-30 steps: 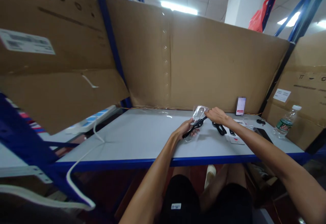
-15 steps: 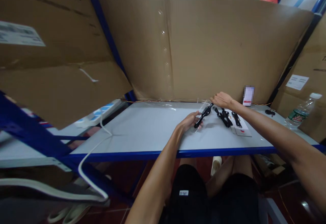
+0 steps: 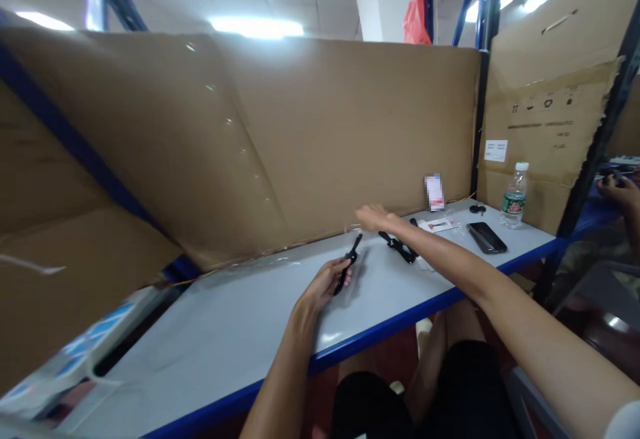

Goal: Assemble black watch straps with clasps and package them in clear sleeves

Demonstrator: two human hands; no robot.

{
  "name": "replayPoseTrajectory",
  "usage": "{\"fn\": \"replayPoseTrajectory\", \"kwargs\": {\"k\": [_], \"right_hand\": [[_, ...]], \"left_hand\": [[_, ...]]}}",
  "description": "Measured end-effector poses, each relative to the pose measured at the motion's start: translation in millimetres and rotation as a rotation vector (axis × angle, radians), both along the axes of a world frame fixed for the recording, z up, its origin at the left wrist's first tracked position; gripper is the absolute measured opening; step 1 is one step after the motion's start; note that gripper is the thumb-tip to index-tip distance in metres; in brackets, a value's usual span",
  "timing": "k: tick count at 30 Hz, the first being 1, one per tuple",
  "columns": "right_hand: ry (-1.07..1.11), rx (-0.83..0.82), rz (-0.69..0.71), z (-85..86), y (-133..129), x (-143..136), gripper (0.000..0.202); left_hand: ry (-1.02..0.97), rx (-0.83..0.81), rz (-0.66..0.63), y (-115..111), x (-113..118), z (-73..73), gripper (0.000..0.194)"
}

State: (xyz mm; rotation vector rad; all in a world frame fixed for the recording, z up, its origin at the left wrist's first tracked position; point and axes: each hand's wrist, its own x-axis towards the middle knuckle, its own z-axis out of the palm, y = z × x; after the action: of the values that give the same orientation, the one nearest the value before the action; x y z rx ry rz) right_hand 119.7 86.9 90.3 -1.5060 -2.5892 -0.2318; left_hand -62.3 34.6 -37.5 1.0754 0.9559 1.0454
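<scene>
My left hand point(image 3: 333, 278) is closed on a bundled black cable point(image 3: 354, 252), which is tilted above the tabletop. A film of clear plastic point(image 3: 352, 288) shows beside the cable, below my fingers. Farther back, my right hand point(image 3: 373, 218) is closed near the cable's upper end, apart from it. Its fingers are slightly blurred, and what they hold, if anything, is hidden. More bundled black cables point(image 3: 399, 248) lie on the table under my right forearm, which partly covers them. Beyond that forearm lies a white printed card or packet point(image 3: 438, 225).
On the right of the grey tabletop point(image 3: 235, 319) are a dark phone point(image 3: 486, 237), a plastic bottle point(image 3: 515, 196), small black keys point(image 3: 477, 209) and an upright lit phone point(image 3: 434, 192). Cardboard walls point(image 3: 340, 126) enclose the back. A power strip point(image 3: 95, 339) sits left. Another person's hand point(image 3: 620, 192) shows far right.
The view has swung right and up, bringing the dark phone into sight. My left hand keeps the cable. My right hand, near the cable's upper end before, is now a little apart from it.
</scene>
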Motion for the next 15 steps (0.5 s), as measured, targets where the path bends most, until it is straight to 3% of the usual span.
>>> {"fn": "replayPoseTrajectory", "kwargs": {"k": [3,6,8,10,15], "right_hand": [[0.053,0.066,-0.085,28.8,-8,42,0.031],[0.045,0.087,-0.199,35.1,-32,93,0.037],[0.019,0.053,-0.301,22.3,-57,125,0.038],[-0.004,-0.038,-0.369,-1.2,-82,147,0.035],[0.06,-0.174,-0.498,-65.7,-115,157,0.048]], "left_hand": [[-0.09,-0.049,0.095,1,1,1.5,0.004],[-0.18,-0.094,0.154,3,3,3.4,0.007],[-0.227,-0.123,0.171,4,5,4.6,0.007],[-0.265,-0.143,0.179,5,6,5.9,0.007],[-0.289,-0.182,0.198,1,8,9.0,0.008]]}}
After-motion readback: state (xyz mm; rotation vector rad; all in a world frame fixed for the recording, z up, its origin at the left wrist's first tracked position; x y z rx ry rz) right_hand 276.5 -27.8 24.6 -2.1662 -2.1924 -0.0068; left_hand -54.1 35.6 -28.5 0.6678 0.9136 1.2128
